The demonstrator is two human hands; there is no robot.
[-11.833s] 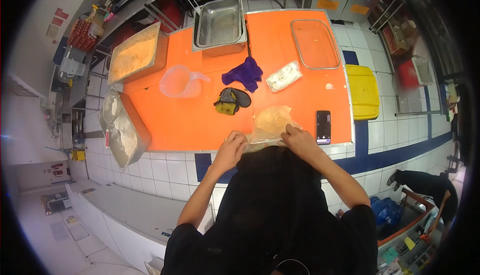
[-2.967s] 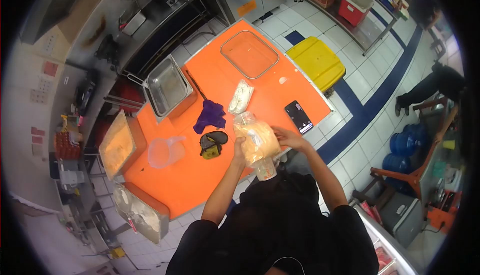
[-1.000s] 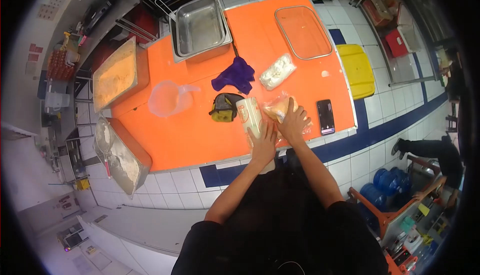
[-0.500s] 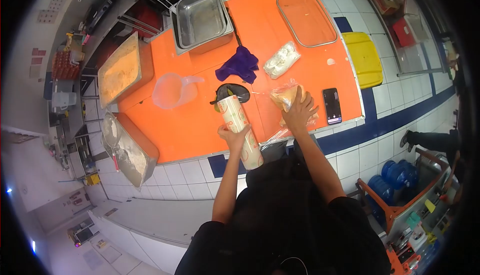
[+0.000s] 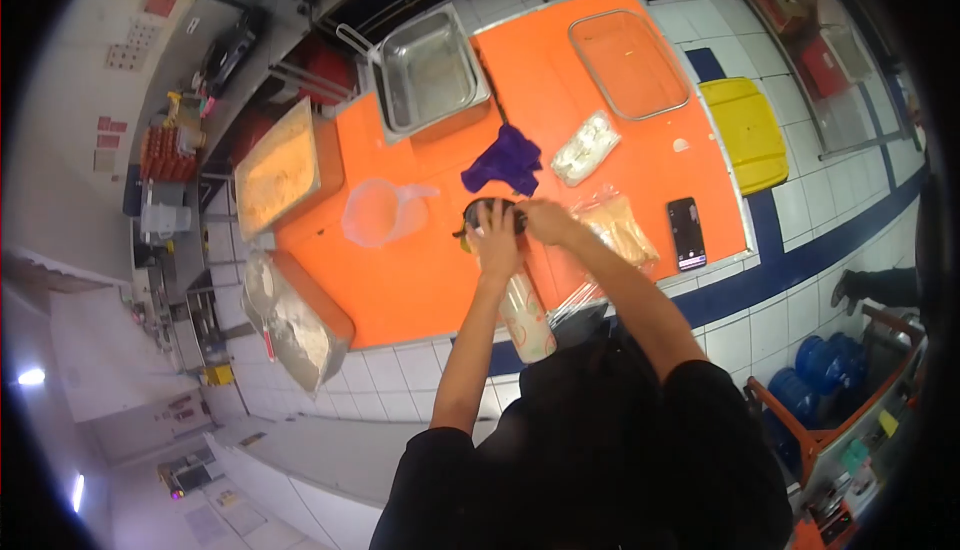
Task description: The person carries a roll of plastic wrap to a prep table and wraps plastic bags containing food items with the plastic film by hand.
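Note:
On the orange tabletop, a dark round object (image 5: 479,217) with a yellow-green bit at its edge is partly covered by my left hand (image 5: 495,235). The left fingers are stretched out and apart over it. My right hand (image 5: 547,222) is closed at its right edge; whatever its fingers grip is hidden. Below my left hand lies a long printed roll of plastic wrap (image 5: 527,318), its upper end out of sight. Right of it, under my right forearm, flat pale-orange food in clear plastic (image 5: 622,225) rests on the table.
Around these stand a purple cloth (image 5: 503,160), a white wrapped package (image 5: 586,149), a phone (image 5: 686,234), a clear jug (image 5: 378,214), a clear rectangular container (image 5: 630,65) and metal pans (image 5: 432,70). A pan of white powder (image 5: 300,325) sits at the left edge.
My left hand has left the roll's middle and moved up onto the dark round object. My right hand has let go of the plastic-wrapped food and moved left beside it.

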